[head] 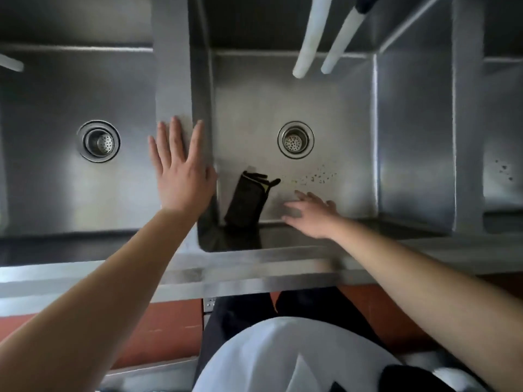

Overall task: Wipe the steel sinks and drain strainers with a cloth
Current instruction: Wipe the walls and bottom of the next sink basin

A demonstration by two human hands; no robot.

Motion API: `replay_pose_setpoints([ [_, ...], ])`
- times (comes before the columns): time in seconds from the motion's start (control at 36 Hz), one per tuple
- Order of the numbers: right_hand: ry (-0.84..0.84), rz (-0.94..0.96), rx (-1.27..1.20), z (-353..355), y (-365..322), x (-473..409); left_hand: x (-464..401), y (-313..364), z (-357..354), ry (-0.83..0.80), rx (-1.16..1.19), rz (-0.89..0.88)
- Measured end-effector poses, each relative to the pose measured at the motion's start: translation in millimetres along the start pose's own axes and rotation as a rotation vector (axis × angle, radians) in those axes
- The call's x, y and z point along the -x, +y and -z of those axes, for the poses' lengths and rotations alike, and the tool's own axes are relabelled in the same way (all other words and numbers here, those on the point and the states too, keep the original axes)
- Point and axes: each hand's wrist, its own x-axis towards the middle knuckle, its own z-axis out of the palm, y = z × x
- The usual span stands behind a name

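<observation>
L hand [181,168]: fingers [176,137] straight and spread, palm down, lying flat on the steel divider [172,80] btwn the two basins; thumb side hangs over the divider's right edge. Holds nothing. R hand [312,215]: fingers [294,206] loosely spread, slightly bent, pointing left toward the cloth; motion-blurred, so cannot tell if fingertips touch the basin floor. Not gripping anything. Cloth [247,200]: dark, folded into a rough rectangle, lying in near-left corner of the right sink [413,131], near end leaning on the near wall, far end w/ loose flaps; just left of R hand, apart from it. Right strainer [295,140]: seated in drain at basin centre, far side of cloth. Dark specks [317,178] on basin floor btwn strainer and R hand. Left sink [56,94]: left strainer [99,141] in its drain, looks tilted/raised in the ring. Two white tubes [310,38] hang over far side of right sink, open ends down. Third basin [502,131] partly visible at far right, some specks on its floor. Near edge: steel counter lip [254,267], person's white top and dark trousers below.
</observation>
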Motion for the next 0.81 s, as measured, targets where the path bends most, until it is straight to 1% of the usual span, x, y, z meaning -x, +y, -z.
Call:
replay_pose_setpoints([
  [0.08, 0.092, -0.054, 0.001, 11, 33, 30, 13, 21, -6, -0.043, 0.037, -0.346],
  [0.11, 0.139, -0.075, -0.010, 13, 42, 39, 17, 30, -14, -0.121, 0.078, -0.438],
  [0.14, 0.190, -0.102, -0.012, 15, 51, 48, 18, 39, -24, -0.279, 0.118, -0.482],
  [0.17, 0.243, -0.131, -0.005, 16, 60, 56, 16, 46, -36, -0.490, 0.132, -0.479],
  [0.19, 0.290, -0.154, 0.004, 15, 68, 62, 12, 50, -49, -0.697, 0.069, -0.471],
  [0.22, 0.328, -0.167, 0.015, 14, 75, 67, 8, 51, -64, -0.841, -0.068, -0.496],
  [0.25, 0.357, -0.166, 0.035, 13, 81, 71, 5, 48, -81, -0.903, -0.213, -0.554],
  [0.28, 0.376, -0.155, 0.061, 9, 86, 73, 3, 42, -98, -0.923, -0.346, -0.620],
  [0.31, 0.387, -0.147, 0.087, 5, 89, 74, 1, 35, -111, -0.922, -0.460, -0.674],
  [0.36, 0.407, -0.142, 0.130, -5, 92, 74, -1, 20, -131, -0.907, -0.643, -0.729],
  [0.42, 0.481, -0.126, 0.131, -15, 92, 72, 0, 10, -146, -0.893, -0.719, -0.705],
  [0.5, 0.710, -0.077, 0.077, -22, 89, 70, 8, 5, -165, -0.838, -0.683, -0.665],
  [0.53, 0.756, -0.071, 0.064, -23, 89, 70, 11, 4, -170, -0.805, -0.680, -0.671],
  [0.56, 0.772, -0.070, 0.053, -24, 88, 70, 14, 2, -174, -0.764, -0.678, -0.676],
  [0.69, 0.744, -0.086, 0.049, -26, 88, 69, 4, 0, -189, -0.622, -0.614, -0.607],
  [0.75, 0.739, -0.083, 0.050, -26, 89, 68, -3, 3, -196, -0.586, -0.551, -0.617],
  [0.81, 0.726, -0.099, 0.048, -25, 88, 68, -9, 4, -205, -0.547, -0.481, -0.669],
])
